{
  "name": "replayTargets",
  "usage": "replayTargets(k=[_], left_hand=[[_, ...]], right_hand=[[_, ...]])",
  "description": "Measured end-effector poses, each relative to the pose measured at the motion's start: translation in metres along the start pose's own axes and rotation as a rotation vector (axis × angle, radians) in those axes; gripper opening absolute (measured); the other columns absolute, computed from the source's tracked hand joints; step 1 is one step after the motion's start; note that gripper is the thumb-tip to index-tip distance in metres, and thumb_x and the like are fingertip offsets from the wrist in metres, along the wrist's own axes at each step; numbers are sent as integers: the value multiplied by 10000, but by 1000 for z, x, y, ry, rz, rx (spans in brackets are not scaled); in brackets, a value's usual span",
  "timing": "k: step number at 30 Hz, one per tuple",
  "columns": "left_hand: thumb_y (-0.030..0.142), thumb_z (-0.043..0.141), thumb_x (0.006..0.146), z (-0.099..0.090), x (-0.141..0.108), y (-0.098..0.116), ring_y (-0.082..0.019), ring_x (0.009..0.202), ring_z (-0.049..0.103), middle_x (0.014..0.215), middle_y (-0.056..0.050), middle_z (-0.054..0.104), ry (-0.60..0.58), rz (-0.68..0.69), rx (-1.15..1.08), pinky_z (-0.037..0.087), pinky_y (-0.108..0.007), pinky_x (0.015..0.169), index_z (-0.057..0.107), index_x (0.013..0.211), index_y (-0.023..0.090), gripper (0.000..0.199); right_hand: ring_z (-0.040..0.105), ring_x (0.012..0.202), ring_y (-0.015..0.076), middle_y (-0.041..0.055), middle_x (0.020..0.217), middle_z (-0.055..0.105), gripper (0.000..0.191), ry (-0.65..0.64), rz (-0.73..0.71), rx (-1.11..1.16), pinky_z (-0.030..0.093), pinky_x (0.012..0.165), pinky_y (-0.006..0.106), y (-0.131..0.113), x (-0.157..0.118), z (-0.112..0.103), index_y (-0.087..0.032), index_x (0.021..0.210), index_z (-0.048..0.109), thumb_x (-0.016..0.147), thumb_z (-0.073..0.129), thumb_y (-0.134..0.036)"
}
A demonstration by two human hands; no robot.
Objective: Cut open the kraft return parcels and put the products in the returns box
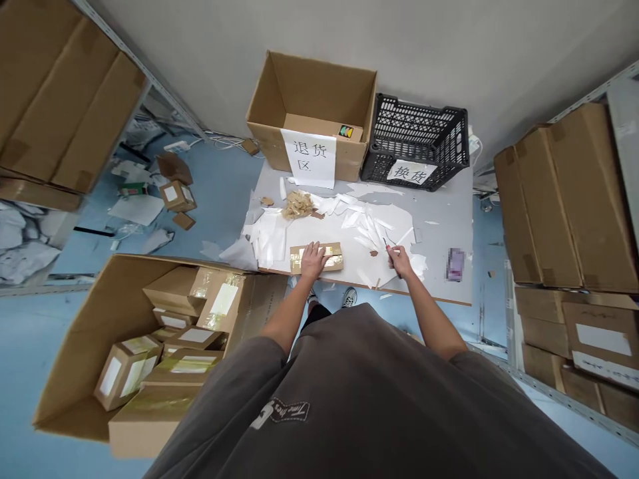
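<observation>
A small taped cardboard box [334, 262] lies at the front edge of the white table [444, 229]. My left hand [313, 259] rests on top of it with the fingers spread. To the right, my right hand [399, 260] is closed around a red-and-dark cutting tool [388, 247], its tip pointing up and away from me, apart from the box. White paper scraps [367, 227] and a crumpled wad of brown tape [298, 205] lie on the table beyond my hands.
At the table's back stand an open carton [264, 136] with a paper sign and a black plastic crate [417, 136]. A large carton [74, 359] of boxes is at the left. Stacked cartons [564, 206] line the right. A purple item [455, 265] lies at the table's right.
</observation>
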State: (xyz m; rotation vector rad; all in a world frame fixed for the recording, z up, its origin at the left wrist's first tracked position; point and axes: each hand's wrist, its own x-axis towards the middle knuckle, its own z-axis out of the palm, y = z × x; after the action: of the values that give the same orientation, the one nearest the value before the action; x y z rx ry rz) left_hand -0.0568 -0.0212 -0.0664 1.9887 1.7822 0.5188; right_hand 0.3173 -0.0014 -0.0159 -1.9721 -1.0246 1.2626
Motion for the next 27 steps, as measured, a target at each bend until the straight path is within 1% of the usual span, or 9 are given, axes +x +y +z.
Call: replayTargets(k=[2,5,10,13,16,19,21,24,27], left_hand=[[489,621,1073,0,0,-1,-378,1593,488,1587,-189,644,-7,0,16,359,-622,1333,769,1238,211,356],[480,619,1071,2,-1,-5,-378,1597,481,1601,-180,635,-5,-10,42,360,-625,1328,759,1245,213,348],[518,590,1076,6,0,-11,-381,1593,482,1594,-190,637,-3,-6,71,354,-638,1325,744,1242,211,381],[545,577,1080,8,0,-13,-383,1595,477,1593,-190,638,6,-8,92,344,-639,1328,739,1243,211,405],[555,580,1079,9,0,-14,-383,1596,476,1582,-182,649,13,-11,105,338,-632,1332,741,1240,214,410],[556,581,1081,9,0,-13,-376,1603,466,1580,-179,652,5,-13,101,342,-631,1330,741,1242,219,407],[544,578,1085,9,-1,-9,-371,1607,462,1590,-181,642,-6,-20,104,338,-628,1332,739,1256,217,402],[502,574,1093,8,-2,1,-371,1602,466,1617,-186,618,-32,-48,126,337,-614,1333,735,1292,206,391],[463,585,1089,2,-1,11,-380,1600,463,1643,-190,591,-65,-98,153,346,-604,1324,719,1359,194,404]], right_hand=[[623,619,201,-2,652,656,466,-22,62,167,516,653,314,17,-7,13,-288,899,483,993,651,-713],[646,704,197,8,702,670,553,48,104,188,520,703,293,44,-8,31,-270,818,500,958,591,-798],[601,845,239,30,738,619,510,177,103,-189,500,805,328,82,19,33,-270,719,524,1044,445,-657],[599,875,269,83,835,657,480,191,150,-237,514,810,369,93,35,31,-235,836,664,1053,451,-606],[621,948,284,130,993,703,493,164,148,-186,543,833,385,95,31,43,-178,1148,750,1049,495,-587],[653,1000,268,114,1095,723,537,79,116,-130,579,866,358,85,4,79,-206,1381,700,1026,573,-589],[676,1003,254,80,1155,722,619,-85,124,-20,610,848,342,73,-20,115,-254,1522,602,1003,642,-589],[712,943,246,70,1191,724,811,-220,152,41,635,745,321,51,-48,164,-253,1595,510,910,798,-580],[736,834,225,110,1229,724,900,-250,159,11,632,652,305,30,-54,191,-213,1646,422,919,784,-602]])
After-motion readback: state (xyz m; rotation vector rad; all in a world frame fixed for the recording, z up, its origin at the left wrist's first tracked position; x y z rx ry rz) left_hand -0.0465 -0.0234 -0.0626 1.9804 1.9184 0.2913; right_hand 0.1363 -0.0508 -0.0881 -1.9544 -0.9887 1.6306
